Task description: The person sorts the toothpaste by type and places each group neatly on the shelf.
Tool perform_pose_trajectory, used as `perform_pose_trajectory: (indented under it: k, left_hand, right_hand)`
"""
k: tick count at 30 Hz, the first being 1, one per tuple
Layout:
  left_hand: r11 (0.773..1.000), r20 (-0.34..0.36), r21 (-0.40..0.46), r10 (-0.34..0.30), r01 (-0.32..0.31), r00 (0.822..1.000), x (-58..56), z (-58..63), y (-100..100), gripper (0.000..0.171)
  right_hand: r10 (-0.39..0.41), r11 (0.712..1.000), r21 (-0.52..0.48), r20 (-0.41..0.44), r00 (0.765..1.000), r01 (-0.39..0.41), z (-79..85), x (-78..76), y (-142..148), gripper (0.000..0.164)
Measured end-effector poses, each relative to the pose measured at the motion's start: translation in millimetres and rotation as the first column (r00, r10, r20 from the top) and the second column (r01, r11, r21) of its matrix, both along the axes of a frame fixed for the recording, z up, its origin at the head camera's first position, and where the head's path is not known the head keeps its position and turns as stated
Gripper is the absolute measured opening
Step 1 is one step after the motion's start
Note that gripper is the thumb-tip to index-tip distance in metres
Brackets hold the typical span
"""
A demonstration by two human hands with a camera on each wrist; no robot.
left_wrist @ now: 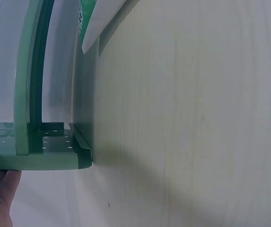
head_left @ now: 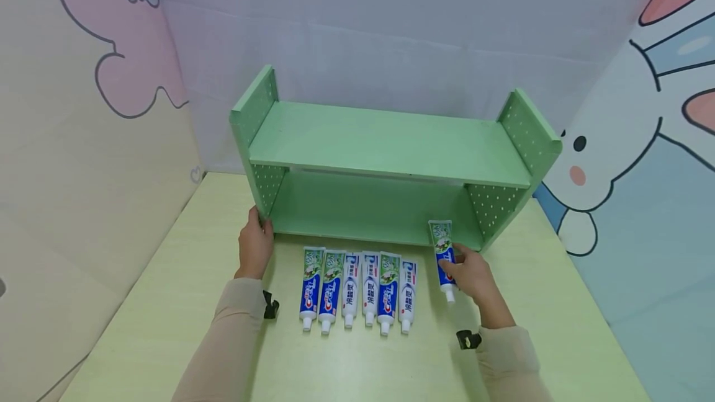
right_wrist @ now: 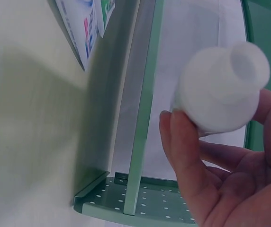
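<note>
In the head view my right hand [head_left: 472,273] holds a green, white and blue toothpaste tube [head_left: 443,247] between thumb and fingers, its crimped end toward the shelf. The right wrist view shows the tube's white cap [right_wrist: 221,90] facing the camera, with the fingers [right_wrist: 187,146] curled round the tube. My left hand [head_left: 256,247] grips the lower front edge of the left side panel on a green two-tier shelf [head_left: 385,141]. From the left wrist, that panel's edge [left_wrist: 45,161] runs between thumb and fingers [left_wrist: 5,187].
Several toothpaste tubes [head_left: 370,287] lie side by side on the pale wooden table [head_left: 357,371], caps toward me, in front of the shelf. Some are green and blue, others mostly white. Behind the shelf hangs a pale cloth wall [head_left: 391,30]; cartoon-printed walls [head_left: 614,110] flank the table.
</note>
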State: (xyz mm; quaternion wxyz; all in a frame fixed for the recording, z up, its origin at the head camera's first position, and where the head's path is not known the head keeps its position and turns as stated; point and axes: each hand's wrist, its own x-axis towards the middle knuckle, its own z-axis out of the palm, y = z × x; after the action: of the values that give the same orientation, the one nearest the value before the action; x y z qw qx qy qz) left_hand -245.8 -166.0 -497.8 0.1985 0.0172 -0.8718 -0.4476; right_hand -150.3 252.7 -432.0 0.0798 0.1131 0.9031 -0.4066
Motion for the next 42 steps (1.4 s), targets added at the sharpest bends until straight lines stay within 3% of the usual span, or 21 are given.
perform_pose_trajectory:
  k: [12, 19, 27, 42]
  left_hand:
    - [1.0, -0.022, -0.031, 0.002, -0.003, 1.0, -1.4, -6.0, -1, 0.04]
    - [0.999, -0.054, -0.033, 0.001, -0.003, 0.999, -2.1, -6.7, -2, 0.039]
    - [1.0, -0.043, -0.027, -0.007, 0.006, 0.999, -0.6, -4.3, -1, 0.039]
    - [0.999, -0.03, -0.035, -0.011, 0.01, 0.999, 1.1, -0.6, -1, 0.039]
  right_hand:
    - [0.03, 1.0, 0.006, -0.024, 0.999, -0.03, 3.9, -22.2, 13, 0.066]
    - [0.03, 0.999, 0.028, -0.033, 0.999, -0.029, 6.1, -37.7, 14, 0.065]
    - [0.032, 0.999, 0.041, -0.032, 0.999, -0.03, 3.5, -56.4, 18, 0.065]
    - [0.016, 0.999, 0.047, -0.015, 1.0, -0.016, -1.2, -72.2, 21, 0.066]
